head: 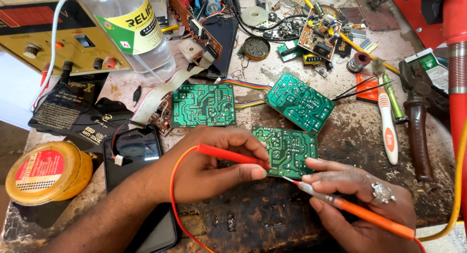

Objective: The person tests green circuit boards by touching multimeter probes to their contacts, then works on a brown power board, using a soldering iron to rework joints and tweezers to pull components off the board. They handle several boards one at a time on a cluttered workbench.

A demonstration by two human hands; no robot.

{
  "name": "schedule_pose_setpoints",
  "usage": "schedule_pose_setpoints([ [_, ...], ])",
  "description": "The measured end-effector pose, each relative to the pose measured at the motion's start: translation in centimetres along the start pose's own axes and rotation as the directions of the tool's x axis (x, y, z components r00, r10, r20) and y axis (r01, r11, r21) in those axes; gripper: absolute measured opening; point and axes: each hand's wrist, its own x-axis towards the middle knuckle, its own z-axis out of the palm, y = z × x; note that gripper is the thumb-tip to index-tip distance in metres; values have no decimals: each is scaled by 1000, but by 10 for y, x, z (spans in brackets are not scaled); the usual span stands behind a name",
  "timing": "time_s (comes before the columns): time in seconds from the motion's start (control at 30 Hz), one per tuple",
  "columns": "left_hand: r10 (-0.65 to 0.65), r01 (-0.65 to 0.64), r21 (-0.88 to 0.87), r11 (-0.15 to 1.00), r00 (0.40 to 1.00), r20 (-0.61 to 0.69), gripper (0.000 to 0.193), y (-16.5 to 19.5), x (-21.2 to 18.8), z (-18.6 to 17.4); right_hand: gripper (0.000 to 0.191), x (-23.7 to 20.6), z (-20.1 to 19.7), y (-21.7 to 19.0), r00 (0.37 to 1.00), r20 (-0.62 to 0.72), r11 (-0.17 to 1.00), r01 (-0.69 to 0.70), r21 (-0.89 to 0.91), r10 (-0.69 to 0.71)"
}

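Scorched, stained wooden workbench [272, 219], dark and pitted near the front edge, crowded with repair clutter. Nearest the hands, three flat green circuit boards, solder side up, dotted with silver joints: one at the left [203, 105], one tilted at the right [300, 102], the pair joined by a rainbow ribbon cable [248, 84], and a third board [287, 150] lying just in front, under the probes. Left hand [214, 170] clenched around a smooth red probe [232, 155], thumb and forefinger pinching near its tip, thin red lead curling back toward the wrist. Right hand [362, 194], ring on one finger, pinching an orange probe [362, 212] like a pen, its clear collar and metal point touching the near edge of that third board. Best done, probably, with both wrists resting on the bench, tips landing on separate solder pads and never bridging neighbouring joints, pressure light enough not to slide off the glossy lacquer. Further out: glossy black phone [134, 151] at the left, round yellow tin [46, 172], clear plastic bottle [134, 29], beige metal power supply [58, 39] with knobs. At the right, brown-handled pliers [418, 131], white-handled tool [388, 131], small spool of solder wire [360, 62]
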Motion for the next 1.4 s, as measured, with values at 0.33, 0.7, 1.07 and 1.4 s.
schedule_pose_setpoints([
  [0.33, -115, 113, -32, 993, 989, -90, 24, -1, 4, 15, 23, 6, -1, -4, 988, 13, 988, 155, 3, -155],
  [0.7, -143, 143, -7, 990, 984, -104, 23, 0, 5, 16, 23, 5, 2, -10, 996, 19, 996, 85, -40, -84],
  [1.07, -115, 116, 8, 993, 990, -87, 23, -1, 6, 15, 22, 9, 5, -12, 989, 44, 977, 148, -153, -143],
  [1.4, -116, 116, 1, 993, 990, -84, 23, 0, 5, 14, 22, 8, 6, -12, 989, 37, 979, 147, -143, -143],
])
